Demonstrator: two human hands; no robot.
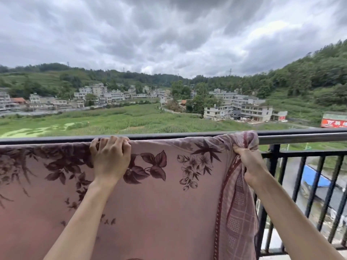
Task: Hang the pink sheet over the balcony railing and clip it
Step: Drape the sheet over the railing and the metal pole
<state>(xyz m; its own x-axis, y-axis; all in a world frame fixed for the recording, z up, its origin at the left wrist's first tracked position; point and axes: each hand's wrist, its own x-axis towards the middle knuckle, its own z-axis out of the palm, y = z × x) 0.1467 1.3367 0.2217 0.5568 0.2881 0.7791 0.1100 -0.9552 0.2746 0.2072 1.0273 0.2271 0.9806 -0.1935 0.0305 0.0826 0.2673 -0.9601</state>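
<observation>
The pink sheet (pixel 159 203), printed with dark red leaves and flowers, hangs over the black balcony railing (pixel 300 136) and covers its left and middle stretch. My left hand (pixel 110 156) is curled over the top rail, gripping the sheet's upper fold. My right hand (pixel 249 166) clutches the bunched right edge of the sheet, with its checked border, just below the rail. No clip is in view.
To the right of the sheet the railing's vertical black bars (pixel 319 184) stand bare. The balcony floor edge (pixel 272 241) shows at the lower right. Beyond the rail lie green fields, buildings and hills far below.
</observation>
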